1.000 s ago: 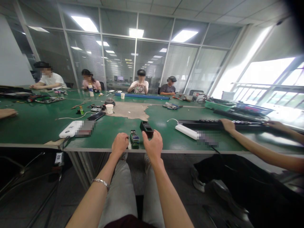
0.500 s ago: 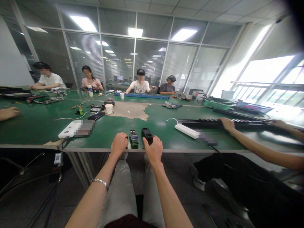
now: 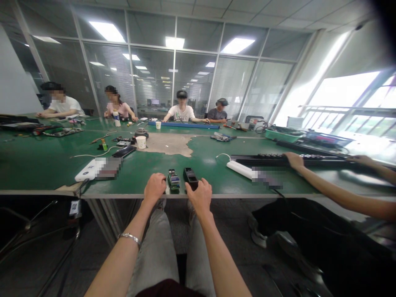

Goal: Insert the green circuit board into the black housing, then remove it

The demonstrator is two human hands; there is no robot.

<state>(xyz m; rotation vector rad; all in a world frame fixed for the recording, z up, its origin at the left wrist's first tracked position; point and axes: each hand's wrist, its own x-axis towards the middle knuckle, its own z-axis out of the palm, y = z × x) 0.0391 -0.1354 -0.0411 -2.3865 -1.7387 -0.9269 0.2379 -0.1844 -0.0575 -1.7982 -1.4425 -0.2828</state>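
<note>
My left hand (image 3: 155, 186) rests at the table's near edge, its fingers curled, just left of a small green circuit-board assembly (image 3: 173, 180). What its fingers hold, if anything, is hidden. My right hand (image 3: 200, 194) lies at the near end of a black rectangular housing (image 3: 190, 176), with thumb and fingers on either side of that end. The board assembly and the housing lie side by side on the green table (image 3: 154, 165), a narrow gap between them.
A white power strip (image 3: 241, 170) is to the right, beside a black rail (image 3: 262, 159) under another person's hand (image 3: 294, 161). A white device (image 3: 89, 170), a phone (image 3: 124, 152) and a paper cup (image 3: 141, 142) sit to the left. Several people sit across the table.
My hands and the two parts between them look nearly unmoved. Across the table, the middle person's raised hand has come down to the table.
</note>
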